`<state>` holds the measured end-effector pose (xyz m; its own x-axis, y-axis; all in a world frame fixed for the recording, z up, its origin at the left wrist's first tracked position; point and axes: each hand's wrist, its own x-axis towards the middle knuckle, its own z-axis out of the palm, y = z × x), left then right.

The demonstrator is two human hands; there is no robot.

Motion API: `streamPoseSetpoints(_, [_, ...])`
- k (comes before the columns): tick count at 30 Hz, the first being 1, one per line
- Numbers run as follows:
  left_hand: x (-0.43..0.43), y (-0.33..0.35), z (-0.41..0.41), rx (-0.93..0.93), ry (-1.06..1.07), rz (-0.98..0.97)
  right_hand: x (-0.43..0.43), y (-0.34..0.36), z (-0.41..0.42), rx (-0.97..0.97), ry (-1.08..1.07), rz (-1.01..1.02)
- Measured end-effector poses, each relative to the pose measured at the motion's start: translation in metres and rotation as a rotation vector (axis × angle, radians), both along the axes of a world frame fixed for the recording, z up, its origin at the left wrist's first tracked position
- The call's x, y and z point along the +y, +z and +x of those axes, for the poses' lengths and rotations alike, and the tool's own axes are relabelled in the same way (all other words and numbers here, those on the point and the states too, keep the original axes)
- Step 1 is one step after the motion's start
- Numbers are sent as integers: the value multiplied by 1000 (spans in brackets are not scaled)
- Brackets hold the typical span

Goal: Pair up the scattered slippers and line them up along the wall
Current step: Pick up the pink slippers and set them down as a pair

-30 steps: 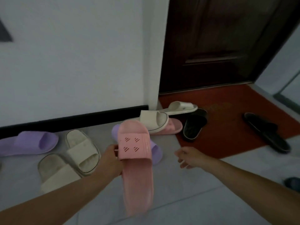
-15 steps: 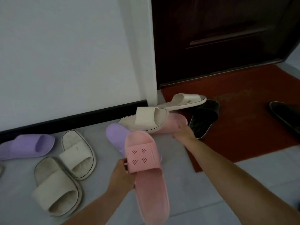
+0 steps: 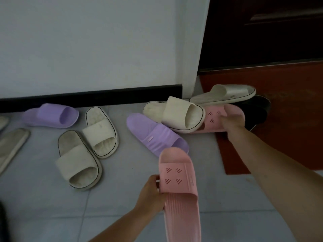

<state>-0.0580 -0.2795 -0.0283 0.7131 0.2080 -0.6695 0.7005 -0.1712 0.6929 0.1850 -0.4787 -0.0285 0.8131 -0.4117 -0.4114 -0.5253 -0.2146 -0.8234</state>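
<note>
We see a white wall (image 3: 96,41) with a black skirting board (image 3: 87,97) along its foot. Below it is a grey tiled floor (image 3: 43,206), and to the right a dark door (image 3: 271,32) with a red mat (image 3: 288,128) in front of it.

Slippers lie scattered over the floor near the wall. Two worn cream slippers (image 3: 101,131) lie side by side and touching, left of the middle. A purple slipper (image 3: 52,116) lies just beside the skirting board, and a second purple slipper (image 3: 157,135) lies at an angle in the middle. At the left edge we see part of a beige slipper (image 3: 10,147).

By the corner of the mat there is a heap. A cream slipper (image 3: 176,114) rests on top of the second pink slipper (image 3: 215,116). Another cream slipper (image 3: 225,95) leans behind them, and a black slipper (image 3: 258,112) lies on the mat behind the heap.

The first pink slipper (image 3: 180,189) is held above the floor, toe pointing away from us, overlapping the near end of the middle purple one in our view. The left hand (image 3: 152,194) grips it by its left edge, fingers curled under the sole and thumb against the side of the strap.

The right hand (image 3: 232,121) reaches into the heap, its fingers closed over the strap of the second pink slipper.
</note>
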Motion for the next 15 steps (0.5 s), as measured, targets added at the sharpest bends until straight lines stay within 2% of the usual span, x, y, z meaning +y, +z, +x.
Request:
streamPoseSetpoints(7, [-3,17,17,-29,-91,24,-34,37,-10,-96,33,-222])
streamPoseSetpoints(15, [7,34,67,-155,-340,122,-91,101,-48,-295,28,-504])
